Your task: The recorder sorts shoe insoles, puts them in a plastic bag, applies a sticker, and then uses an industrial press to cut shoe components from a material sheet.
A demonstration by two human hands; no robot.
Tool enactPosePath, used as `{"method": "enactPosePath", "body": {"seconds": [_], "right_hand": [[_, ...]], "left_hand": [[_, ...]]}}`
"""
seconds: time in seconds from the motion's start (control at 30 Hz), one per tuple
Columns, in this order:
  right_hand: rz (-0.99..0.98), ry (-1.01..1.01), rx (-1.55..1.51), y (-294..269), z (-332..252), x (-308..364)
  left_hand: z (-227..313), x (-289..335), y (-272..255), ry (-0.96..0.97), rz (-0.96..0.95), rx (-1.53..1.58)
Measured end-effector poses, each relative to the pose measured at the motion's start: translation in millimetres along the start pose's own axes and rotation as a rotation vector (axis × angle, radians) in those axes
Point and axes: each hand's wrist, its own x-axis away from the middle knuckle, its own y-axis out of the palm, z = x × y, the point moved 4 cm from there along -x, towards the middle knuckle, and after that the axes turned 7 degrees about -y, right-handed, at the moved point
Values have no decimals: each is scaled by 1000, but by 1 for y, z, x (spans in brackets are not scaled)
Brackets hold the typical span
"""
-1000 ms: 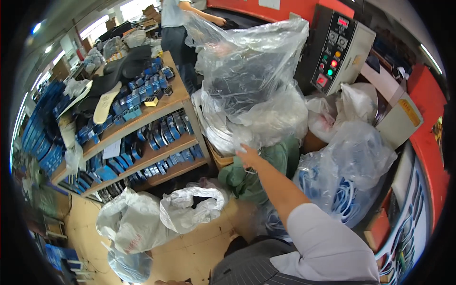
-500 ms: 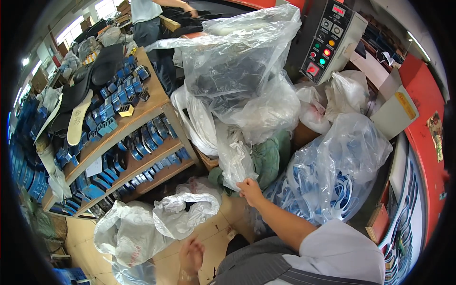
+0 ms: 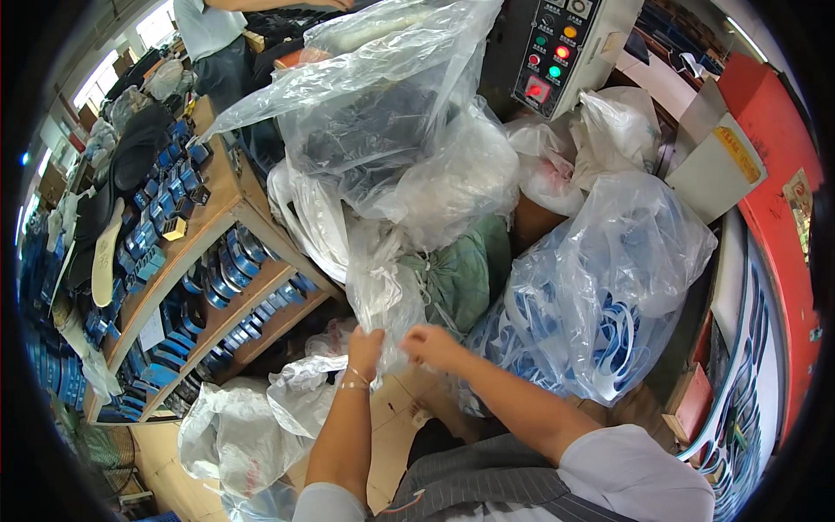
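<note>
A crumpled clear plastic bag (image 3: 381, 291) hangs in front of me, its lower end between my two hands. Closed fingers of my left hand (image 3: 365, 352) grip that end on the left side. My right hand (image 3: 435, 350) is at the other side of it, thumb and fingertips pinched on the plastic; the exact hold is partly hidden. Behind the crumpled part spreads a larger clear plastic sheet or bag (image 3: 435, 165). A green sack (image 3: 465, 274) lies just beyond my right hand. White woven sacks (image 3: 235, 435) slump on the floor below my left forearm.
On the left a wooden shelf (image 3: 230, 196) carries rows of blue blocks. To the right bulges a clear bag of blue-white strips (image 3: 600, 304). A control box with lit buttons (image 3: 557, 61) and red machinery (image 3: 765, 148) stand beyond. Another person (image 3: 213, 43) is at the far left.
My left hand has come up from below and taken hold of the plastic. My right hand has shifted slightly left and down relative to the bag. The view has turned rightward.
</note>
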Motion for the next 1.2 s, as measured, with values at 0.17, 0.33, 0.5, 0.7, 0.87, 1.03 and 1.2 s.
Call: {"method": "enactPosePath", "body": {"seconds": [0.17, 0.33, 0.5, 0.7, 0.87, 1.03, 1.2], "right_hand": [[347, 20, -7, -58, 14, -43], [417, -251, 472, -87, 30, -137], [216, 269, 15, 2, -4, -188], [238, -61, 789, -40, -14, -212], [210, -406, 1008, -84, -123, -93], [136, -346, 903, -86, -142, 19], [-78, -288, 968, -65, -105, 24]], "left_hand": [[16, 72, -13, 41, -84, -92], [28, 122, -51, 74, -72, -430], [11, 135, -47, -11, -112, -443], [24, 69, -21, 589, -347, -764], [107, 13, -43, 747, -56, -595], [152, -14, -13, 761, 18, -519], [191, -41, 46, 1096, 134, -1338]]}}
